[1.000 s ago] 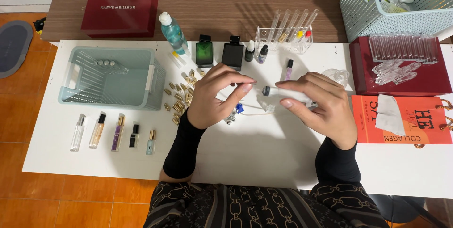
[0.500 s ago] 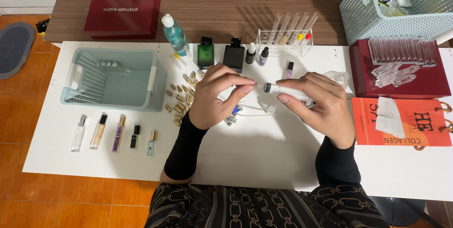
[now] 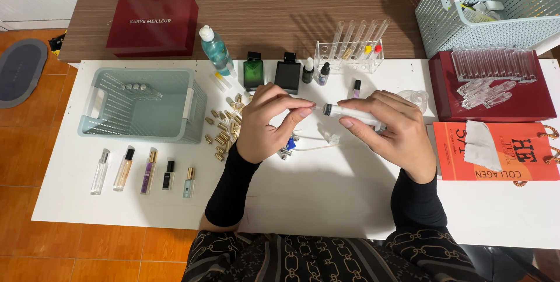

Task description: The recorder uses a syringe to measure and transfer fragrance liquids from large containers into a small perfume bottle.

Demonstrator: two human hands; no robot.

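Slim clear tube (image 3: 356, 114), dark-tipped, held level above the bench middle; right hand (image 3: 389, 133) clamped along its body, left hand (image 3: 265, 121) pinched together at its tip (image 3: 318, 107). Judged mid-assembly: loose gold caps (image 3: 224, 127) unfitted, five finished small bottles (image 3: 146, 169) lined near the front left edge. Pale green basket (image 3: 142, 104), left side: a few small vials only. Tube rack (image 3: 350, 54), back edge: several clear tubes. Red box (image 3: 493, 86), right edge: row of empty clear vials on top
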